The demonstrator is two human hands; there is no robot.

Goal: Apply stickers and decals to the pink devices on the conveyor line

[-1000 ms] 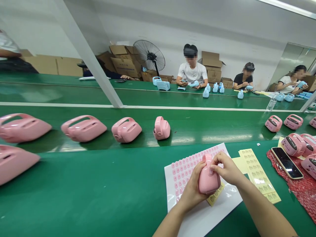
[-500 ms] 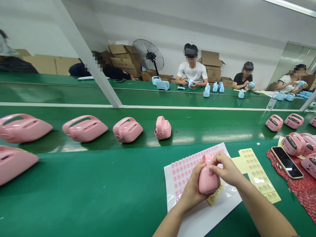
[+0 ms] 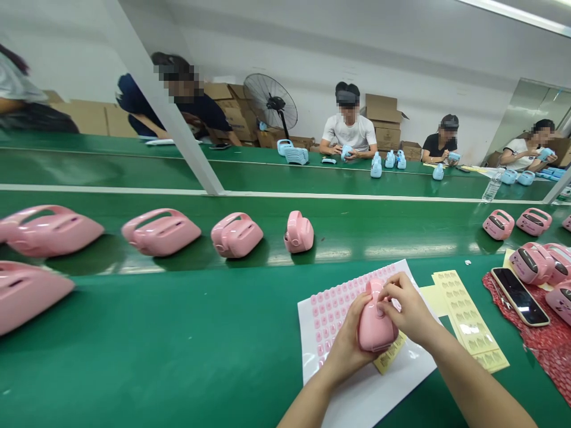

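Observation:
A glossy pink handled device (image 3: 377, 328), like a small portable speaker, is in my left hand (image 3: 352, 336), whose fingers wrap round its side. My right hand (image 3: 413, 309) has thumb and fingertips pinched together against the round boss at the root of the handle. Anything between those fingertips is hidden. Under both hands lies a white sheet (image 3: 357, 407) with rows of small pink stickers (image 3: 328, 318). A yellow label piece (image 3: 390, 355) shows just below the device.
Yellow sticker sheets (image 3: 466, 309) lie to the right, beside a phone (image 3: 521, 296) on red bubble wrap (image 3: 546, 351). Pink devices (image 3: 236, 236) stand along the green bench (image 3: 178, 351). Across it, co-workers (image 3: 349, 128) handle blue devices; a white post (image 3: 178, 131) rises at left.
My right fingertips have shifted slightly at the boss, while the device stays in my left hand. Across the bench at left, a co-worker has raised their head. The view has shifted a little.

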